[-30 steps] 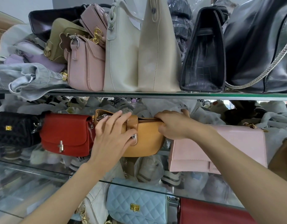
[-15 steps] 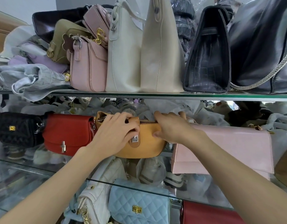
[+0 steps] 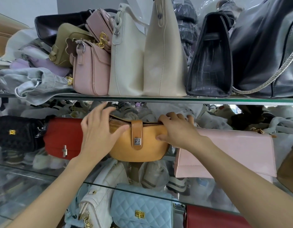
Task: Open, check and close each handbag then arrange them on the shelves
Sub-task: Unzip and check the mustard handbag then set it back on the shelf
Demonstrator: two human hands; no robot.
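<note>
**Desk:** Handbag first — which one, and where does it sit?

**Photographer:** Mustard half-moon handbag [image 3: 139, 145], middle glass shelf [image 3: 35, 171], caught between two hands. Its tan strap [image 3: 137, 134] runs down the front to a silver clasp [image 3: 137, 141]; the zip along the top edge looks partly parted at its left end.

**Desk:** And the hands?

**Photographer:** The right hand [image 3: 177, 130] grasps the handbag's upper right corner, fingers curled over the top edge, thumb pressed to the front. The left hand [image 3: 98, 130] is spread loose, fingers straight, thumb lying on the front near the strap, fingertips reaching above the handbag's left end. It clasps nothing.

**Desk:** Neighbours?

**Photographer:** Just left of the handbag, partly behind the left hand, a red flap bag [image 3: 63, 137] with a metal turn-lock; further left of it, a black quilted bag [image 3: 19, 132]. Just right of the handbag, under the right forearm, a pale pink flap bag [image 3: 241, 152]. Above the handbag, on the upper glass shelf [image 3: 208, 100], stand a pink bag [image 3: 91, 73], two cream bags [image 3: 127, 63] and a black croc-textured bag [image 3: 210, 63], with a large black bag [image 3: 264, 51] carrying a chain strap beyond. Below the handbag, on the next shelf down, a light blue quilted bag [image 3: 142, 209] stands beside a white bag [image 3: 99, 199].
</note>
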